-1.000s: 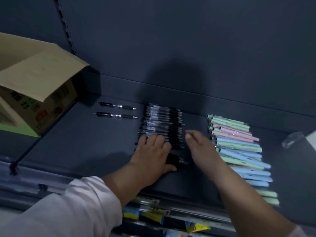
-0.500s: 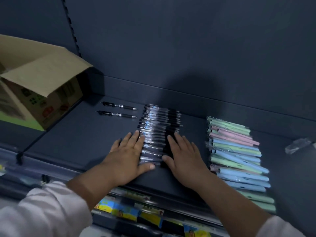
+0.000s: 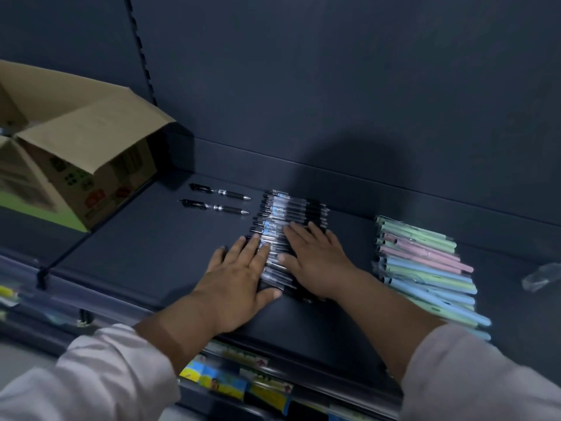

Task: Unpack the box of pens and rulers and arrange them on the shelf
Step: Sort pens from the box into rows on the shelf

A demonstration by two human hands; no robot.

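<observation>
A row of black pens in clear wrappers point(image 3: 291, 212) lies on the dark shelf point(image 3: 145, 247). My left hand point(image 3: 239, 275) lies flat with straight fingers on the row's left ends. My right hand point(image 3: 315, 256) lies flat on top of the row's near part, fingers spread. Two loose black pens point(image 3: 217, 199) lie side by side to the left. A fan of pastel green, pink and blue pens point(image 3: 425, 265) lies to the right. The open cardboard box point(image 3: 79, 165) stands at the shelf's left end.
A crumpled clear wrapper point(image 3: 543, 278) lies at the far right of the shelf. A thin black divider rail point(image 3: 76, 247) runs beside the box. Price labels and colourful packets point(image 3: 230, 381) show on the shelf below. The dark back panel rises close behind.
Both hands went from working at the near end of the black pen row to lying flat; the right hand has slid forward over the pens. The view has shifted slightly.
</observation>
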